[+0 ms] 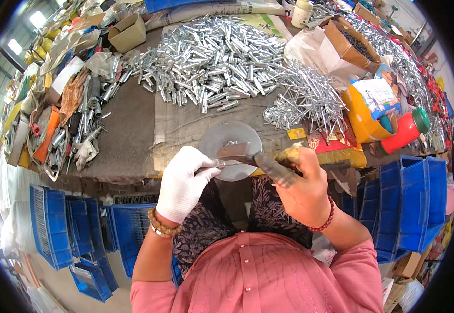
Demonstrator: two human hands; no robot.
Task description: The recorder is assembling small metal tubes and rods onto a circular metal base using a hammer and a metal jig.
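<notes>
My left hand (pixel 182 182), in a white glove, is closed with thumb and forefinger pinched on a small shiny metal piece (pixel 220 164). My right hand (pixel 301 185) has dark and yellowish coverings on some fingers. Its fingers are closed on a thin dark flat piece (pixel 236 158) that reaches left to the left hand's fingertips; its exact kind I cannot make out. Both hands meet above a round grey metal dish (pixel 208 136) at the table's near edge. A few small shiny parts (pixel 230 142) lie in the dish.
Beyond the dish spreads a large heap of short metal tubes (pixel 216 57), with long thin metal pins (pixel 313 99) on its right. Tools, including orange-handled pliers (pixel 48 134), crowd the left. A red bottle (pixel 398 133) lies right. Blue bins (pixel 409 203) flank my legs.
</notes>
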